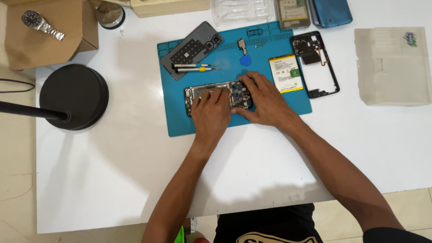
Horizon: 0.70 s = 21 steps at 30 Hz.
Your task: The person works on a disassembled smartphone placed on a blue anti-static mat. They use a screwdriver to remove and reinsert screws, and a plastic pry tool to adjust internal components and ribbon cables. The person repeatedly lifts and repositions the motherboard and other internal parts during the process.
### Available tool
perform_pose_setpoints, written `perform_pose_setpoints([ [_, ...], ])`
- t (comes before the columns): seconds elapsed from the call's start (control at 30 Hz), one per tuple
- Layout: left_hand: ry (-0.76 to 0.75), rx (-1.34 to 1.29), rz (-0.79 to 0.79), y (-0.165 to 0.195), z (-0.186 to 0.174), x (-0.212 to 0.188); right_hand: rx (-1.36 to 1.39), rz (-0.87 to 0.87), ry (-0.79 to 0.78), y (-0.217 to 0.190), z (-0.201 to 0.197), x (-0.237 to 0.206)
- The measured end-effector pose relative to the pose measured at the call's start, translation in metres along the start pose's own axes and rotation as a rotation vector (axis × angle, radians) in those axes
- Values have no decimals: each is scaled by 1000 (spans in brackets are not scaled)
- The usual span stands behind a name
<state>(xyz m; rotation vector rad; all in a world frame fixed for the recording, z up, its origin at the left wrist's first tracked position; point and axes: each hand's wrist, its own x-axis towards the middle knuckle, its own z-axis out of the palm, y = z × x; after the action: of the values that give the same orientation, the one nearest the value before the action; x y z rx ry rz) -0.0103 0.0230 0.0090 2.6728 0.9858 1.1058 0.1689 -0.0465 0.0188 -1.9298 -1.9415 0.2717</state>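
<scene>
Both hands are down on an opened phone (211,93) that lies flat near the middle of a blue mat (180,123) on the white table (112,171). The left hand (211,112) presses its fingers onto the phone's bare metal middle; the right hand (263,101) clasps the phone's right end, thumb at the near edge and fingertips over the exposed board. Neither hand holds a tool. Just beyond the phone lie two screwdrivers (194,68), a grey back cover (191,48), a blue pick (245,60) and what look like tiny loose screws, too small to tell. To the right sit a battery (285,73) and a black frame (315,63). With bare fingertips on the board, a hard push could likely bend a connector or tear a thin cable; a slide of the phone or a sweep of a wrist could scatter the small parts off the mat.
</scene>
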Motion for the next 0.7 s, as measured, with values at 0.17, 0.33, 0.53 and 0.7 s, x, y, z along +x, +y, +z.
perform_pose_setpoints([
  [0.17,-51,48,-1,1,1,2,35,31,-27,-1,-1,0],
  [0.33,-39,-33,29,-5,-5,2,36,23,-22,-1,-2,0],
  [0.53,-77,41,-42,3,2,2,23,43,-39,-1,-1,0],
  [0.7,-38,-69,8,-4,-4,3,32,42,-37,-2,-3,1],
])
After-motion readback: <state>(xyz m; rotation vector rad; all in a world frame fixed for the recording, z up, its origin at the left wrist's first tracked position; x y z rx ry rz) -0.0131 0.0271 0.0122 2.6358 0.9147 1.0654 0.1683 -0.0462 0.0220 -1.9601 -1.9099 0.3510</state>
